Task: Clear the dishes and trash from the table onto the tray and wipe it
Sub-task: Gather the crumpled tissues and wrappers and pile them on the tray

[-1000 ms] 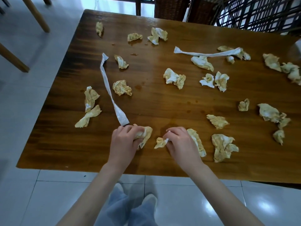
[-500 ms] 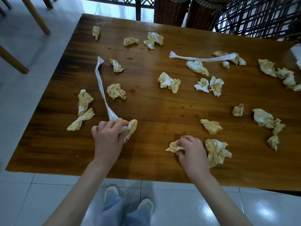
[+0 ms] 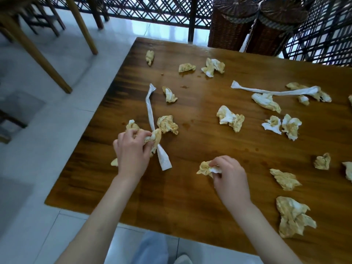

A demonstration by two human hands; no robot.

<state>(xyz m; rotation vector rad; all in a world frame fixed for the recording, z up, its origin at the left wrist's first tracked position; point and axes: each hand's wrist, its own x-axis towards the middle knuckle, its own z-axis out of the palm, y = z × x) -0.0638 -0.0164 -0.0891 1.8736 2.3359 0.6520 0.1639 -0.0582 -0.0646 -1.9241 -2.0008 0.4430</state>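
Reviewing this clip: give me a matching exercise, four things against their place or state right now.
Things:
1. left hand
2. right hand
3. long white strip
4. wicker baskets

States:
A. lies flat, untouched, far right of the table
B. stand on the floor beyond the table
C. pinches one stained napkin wad
D. grips a wad and a white twisted strip together

Pairs: 1-D, 2-C, 3-A, 4-B

The left hand [image 3: 131, 151] covers most of the crumpled tissue [image 3: 155, 139] it grips, and another wad [image 3: 114, 162] barely peeks from under it. At the wooden table [image 3: 190, 187]'s right side, the frame edge slices a stained tissue [image 3: 348, 171]. Beyond its far edge, two wicker baskets [image 3: 232, 25] lose their tops.
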